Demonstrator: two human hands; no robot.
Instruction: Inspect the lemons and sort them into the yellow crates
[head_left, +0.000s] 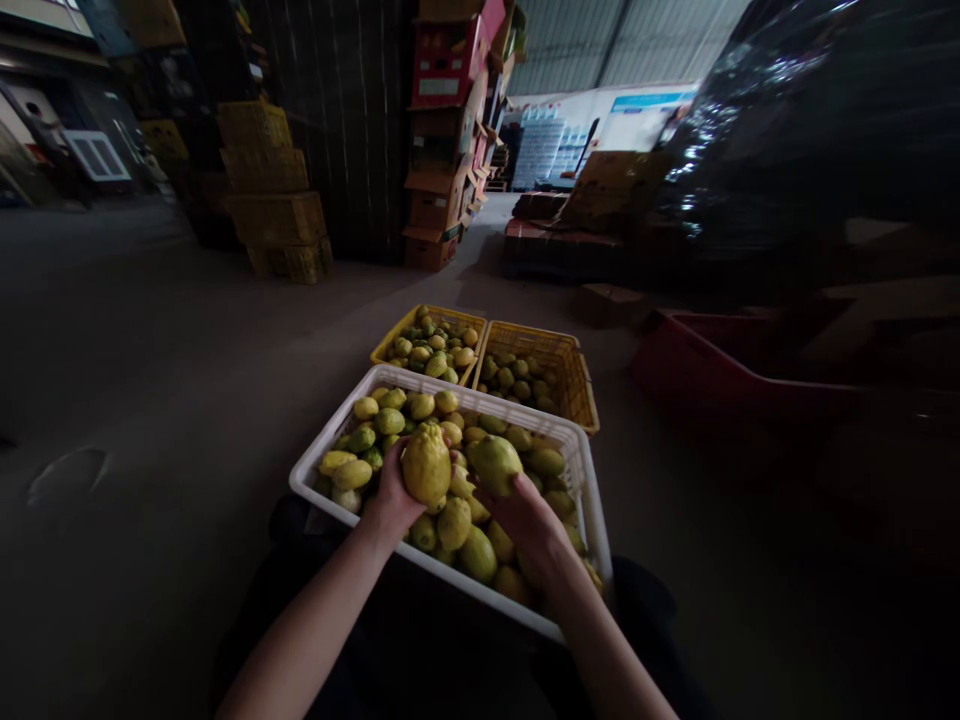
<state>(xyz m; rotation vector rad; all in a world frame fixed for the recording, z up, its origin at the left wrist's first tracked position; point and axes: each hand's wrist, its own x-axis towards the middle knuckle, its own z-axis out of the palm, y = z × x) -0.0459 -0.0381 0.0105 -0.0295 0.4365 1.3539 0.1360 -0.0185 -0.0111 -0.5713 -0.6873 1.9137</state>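
Note:
A white basket [319, 468] full of green and yellow fruits stands in front of me. Over its middle, my left hand [395, 500] is wrapped round a bumpy yellow fruit [427, 464]. To the right of it my right hand [529, 515] grips a smoother green-yellow fruit [497, 465]. The two held fruits are apart, both above the pile. Parts of the fingers are hidden behind the fruits.
Two yellow crates, the left one [382, 345] and the right one [583, 385], hold more fruits beyond the basket. A red container [712, 355] lies at the right. Stacked yellow crates [277, 215] and cardboard boxes [435, 208] stand behind.

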